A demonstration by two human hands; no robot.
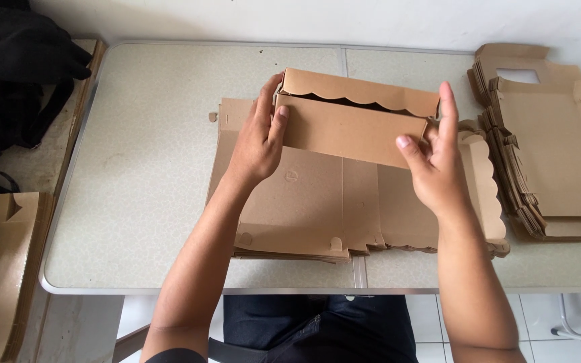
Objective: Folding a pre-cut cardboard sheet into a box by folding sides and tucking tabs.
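Half-folded brown cardboard box with scalloped flap: held above a stack of flat brown cardboard blanks, centre of the pale speckled tabletop. Left hand fingers grasp its left end; right hand fingers grasp its right end. Second blank stack: far right.

We see two bare forearms, with no sleeves reaching the wrists and no watch, ring or bracelet on either. Our left hand and right hand are ungloved, with short, plain nails. Below the arms, dark trousers show, with a seam across the lap.
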